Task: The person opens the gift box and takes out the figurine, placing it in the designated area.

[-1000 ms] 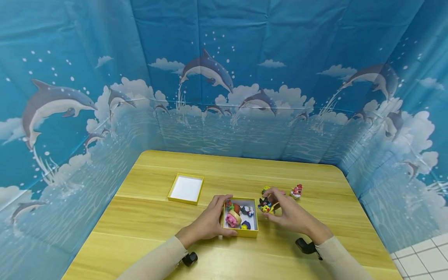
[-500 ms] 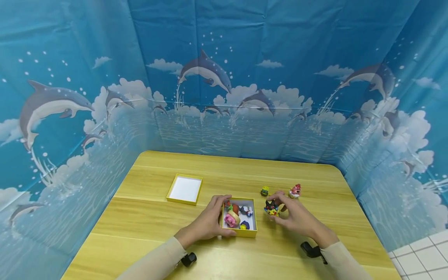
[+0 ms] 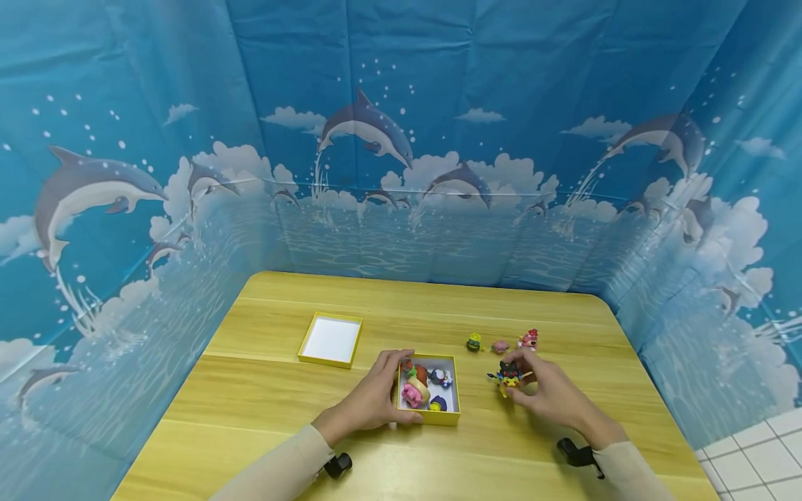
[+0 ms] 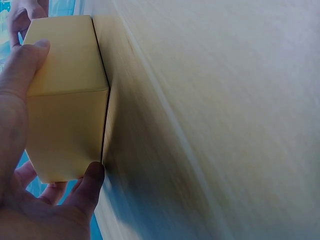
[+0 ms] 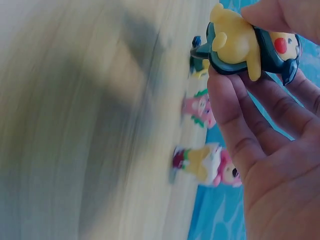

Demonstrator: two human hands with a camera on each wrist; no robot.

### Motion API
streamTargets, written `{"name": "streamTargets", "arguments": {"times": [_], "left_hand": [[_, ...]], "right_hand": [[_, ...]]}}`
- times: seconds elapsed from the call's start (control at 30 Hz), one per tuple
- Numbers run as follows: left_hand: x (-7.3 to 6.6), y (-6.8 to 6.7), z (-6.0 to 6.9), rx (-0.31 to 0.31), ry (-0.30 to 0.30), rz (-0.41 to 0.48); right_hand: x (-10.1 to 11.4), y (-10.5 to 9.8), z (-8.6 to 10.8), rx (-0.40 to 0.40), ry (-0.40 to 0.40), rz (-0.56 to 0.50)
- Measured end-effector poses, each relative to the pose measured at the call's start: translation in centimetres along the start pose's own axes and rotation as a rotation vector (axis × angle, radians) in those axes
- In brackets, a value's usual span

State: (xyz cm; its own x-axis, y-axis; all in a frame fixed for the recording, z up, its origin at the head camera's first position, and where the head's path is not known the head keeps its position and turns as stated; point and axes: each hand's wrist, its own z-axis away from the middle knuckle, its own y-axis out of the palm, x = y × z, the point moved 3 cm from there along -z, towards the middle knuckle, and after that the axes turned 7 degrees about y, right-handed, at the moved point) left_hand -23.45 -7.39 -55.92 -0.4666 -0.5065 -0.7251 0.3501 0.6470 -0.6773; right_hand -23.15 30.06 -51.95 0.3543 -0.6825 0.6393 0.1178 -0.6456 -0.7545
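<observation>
My left hand (image 3: 371,398) grips the left side of a yellow box (image 3: 445,417), thumb on its near wall and fingers at its far edge. In the left wrist view the yellow box (image 4: 67,130) stands on the table between thumb and fingers. Inside lie several toy figures, among them a pink one (image 3: 413,395), a dark and white one (image 3: 441,377) and a purple and yellow one (image 3: 438,403). To the right of the box my right hand (image 3: 550,395) pinches a yellow Pikachu figurine (image 3: 510,382) in a black hooded outfit, seen closely as a Pikachu figurine (image 5: 235,45) in the right wrist view.
Beyond my right hand stand three figures in a row: a green and yellow one (image 3: 474,342), a small pink one (image 3: 500,346) and a pink one with a red top (image 3: 529,339). A yellow-rimmed box lid (image 3: 332,338) lies white inside up at the left.
My right hand has moved right with the Pikachu figurine, away from the box, and turned it. The small pink figure behind has come into view. My left hand stays on the box.
</observation>
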Motion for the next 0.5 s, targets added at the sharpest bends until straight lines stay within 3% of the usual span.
{"name": "streamTargets", "arguments": {"times": [0.5], "left_hand": [[0.3,0.2,0.0,0.002,-0.011,0.018]], "right_hand": [[-4.1,-1.8,1.9,-0.03,0.114,0.033]]}}
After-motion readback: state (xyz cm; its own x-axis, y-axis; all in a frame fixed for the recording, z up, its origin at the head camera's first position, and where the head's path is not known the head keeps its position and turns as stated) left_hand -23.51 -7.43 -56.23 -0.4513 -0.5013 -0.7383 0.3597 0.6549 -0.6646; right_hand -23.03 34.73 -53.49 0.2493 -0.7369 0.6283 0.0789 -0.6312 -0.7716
